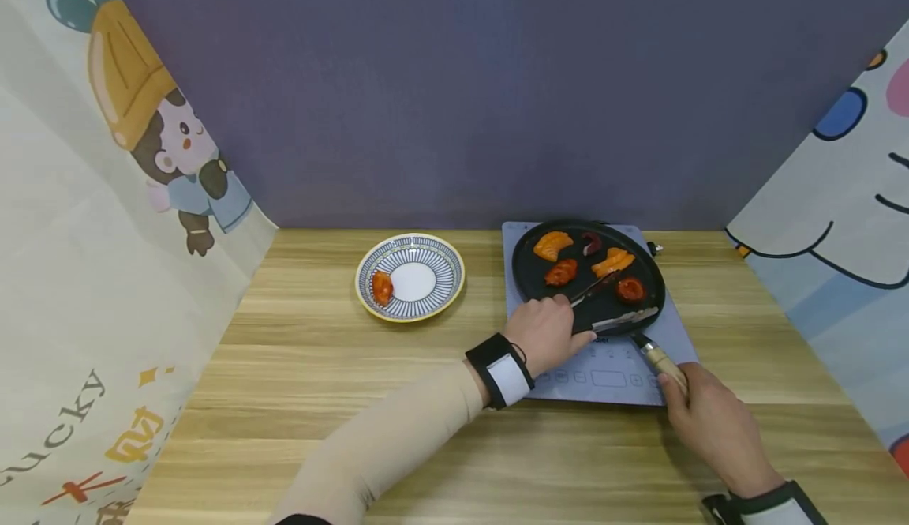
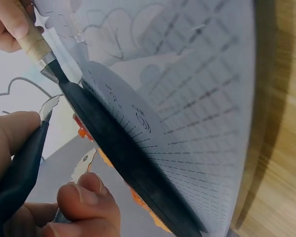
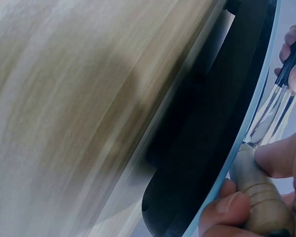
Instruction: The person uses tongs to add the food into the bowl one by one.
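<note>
My left hand (image 1: 543,335) grips tongs (image 1: 625,320) with black handles (image 2: 27,170) and metal ends, reaching over the black frying pan (image 1: 531,276). The two tong arms are spread, and a round red food piece (image 1: 630,290) lies between them in the pan; whether they touch it I cannot tell. My right hand (image 1: 717,422) holds the pan's wooden handle (image 1: 665,365), thumb and fingers around it in the right wrist view. Also in the pan are orange slices (image 1: 553,245), a reddish-brown piece (image 1: 562,272) and a dark red piece (image 1: 591,243).
Under the pan is a pale induction cooker (image 1: 604,381) with a touch panel. A patterned plate (image 1: 443,304) with a yellow rim stands left of it, bearing one orange-red food piece (image 1: 382,288). Behind the wooden table (image 1: 298,399) rises a dark partition (image 1: 454,99); printed cloths hang at both sides.
</note>
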`<state>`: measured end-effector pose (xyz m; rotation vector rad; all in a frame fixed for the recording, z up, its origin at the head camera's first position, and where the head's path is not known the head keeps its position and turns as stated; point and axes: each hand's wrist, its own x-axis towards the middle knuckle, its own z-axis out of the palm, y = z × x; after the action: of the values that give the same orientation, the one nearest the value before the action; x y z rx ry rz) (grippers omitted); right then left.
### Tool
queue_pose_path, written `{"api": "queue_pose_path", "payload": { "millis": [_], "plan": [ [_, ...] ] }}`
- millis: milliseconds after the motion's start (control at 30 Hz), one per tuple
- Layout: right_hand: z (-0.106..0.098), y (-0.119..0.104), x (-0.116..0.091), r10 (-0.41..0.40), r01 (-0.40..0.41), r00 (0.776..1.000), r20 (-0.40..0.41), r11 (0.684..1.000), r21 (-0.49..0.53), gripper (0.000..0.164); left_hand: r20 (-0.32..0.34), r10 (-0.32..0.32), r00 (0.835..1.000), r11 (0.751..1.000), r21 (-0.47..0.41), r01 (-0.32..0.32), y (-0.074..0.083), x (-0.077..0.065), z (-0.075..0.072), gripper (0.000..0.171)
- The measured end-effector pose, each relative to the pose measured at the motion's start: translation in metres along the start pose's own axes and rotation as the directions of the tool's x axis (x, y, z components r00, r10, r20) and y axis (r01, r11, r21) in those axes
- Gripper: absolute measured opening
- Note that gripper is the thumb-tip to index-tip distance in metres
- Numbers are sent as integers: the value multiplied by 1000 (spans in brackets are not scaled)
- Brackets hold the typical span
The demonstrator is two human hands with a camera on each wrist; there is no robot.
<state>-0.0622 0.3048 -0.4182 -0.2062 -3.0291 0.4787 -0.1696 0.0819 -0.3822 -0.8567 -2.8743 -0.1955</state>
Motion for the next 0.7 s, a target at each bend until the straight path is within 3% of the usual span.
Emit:
{"api": "queue_pose_path", "payload": {
  "millis": [433,700],
  "plan": [
    [1,0,0,2,-2,1000,-2,1000,7,29,-53,-11,999,1000,10,11,-6,-16,-5,55],
    [0,2,0,-4,4,1000,-3,1000,8,33,-57,-26,998,998,-58,23,-11,-27,-10,54]
  ]
}}
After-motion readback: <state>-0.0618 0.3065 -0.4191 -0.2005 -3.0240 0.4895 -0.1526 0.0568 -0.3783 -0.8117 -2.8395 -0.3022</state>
